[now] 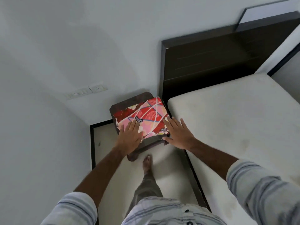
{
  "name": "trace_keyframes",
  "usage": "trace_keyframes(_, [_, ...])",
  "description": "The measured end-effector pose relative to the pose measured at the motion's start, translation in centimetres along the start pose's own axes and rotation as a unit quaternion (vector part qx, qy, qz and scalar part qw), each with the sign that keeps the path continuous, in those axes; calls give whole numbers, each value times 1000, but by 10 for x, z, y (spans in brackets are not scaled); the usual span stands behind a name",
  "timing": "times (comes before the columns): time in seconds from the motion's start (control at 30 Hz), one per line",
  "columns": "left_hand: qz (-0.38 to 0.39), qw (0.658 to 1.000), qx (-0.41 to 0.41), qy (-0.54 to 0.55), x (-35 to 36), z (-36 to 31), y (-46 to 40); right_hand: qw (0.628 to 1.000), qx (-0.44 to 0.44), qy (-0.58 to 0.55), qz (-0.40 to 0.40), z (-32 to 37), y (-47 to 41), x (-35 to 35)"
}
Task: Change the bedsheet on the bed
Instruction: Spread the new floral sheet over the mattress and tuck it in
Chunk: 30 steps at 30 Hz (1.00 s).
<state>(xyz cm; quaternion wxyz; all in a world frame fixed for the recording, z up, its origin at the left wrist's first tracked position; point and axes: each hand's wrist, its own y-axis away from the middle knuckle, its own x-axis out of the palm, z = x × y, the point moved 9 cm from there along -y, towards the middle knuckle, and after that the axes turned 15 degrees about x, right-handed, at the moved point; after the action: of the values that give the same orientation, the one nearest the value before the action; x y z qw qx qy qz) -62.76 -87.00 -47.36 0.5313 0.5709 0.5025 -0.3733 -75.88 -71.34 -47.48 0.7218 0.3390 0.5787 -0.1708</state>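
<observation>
One folded red-and-pink patterned bedsheet. One small dark wooden stool was under it. One bare off-white mattress, one dark brown wooden headboard. Two bare hands were in view: left hand, right hand. One bare foot. One white wall socket plate.

Folded bedsheet on stool, left of mattress.

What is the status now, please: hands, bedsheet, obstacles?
Left hand and right hand open, flanking folded bedsheet on stool. Mattress bare. Nothing in the way.
</observation>
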Motion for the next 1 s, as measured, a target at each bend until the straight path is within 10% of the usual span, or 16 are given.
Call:
trace_keyframes(0.5, [116,976,-136,125,121,243,-158,974,66,-105,192,26,-253,141])
trace_keyframes(1.0, [104,981,-135,91,126,266,-203,931,134,-282,190,14,-281,168])
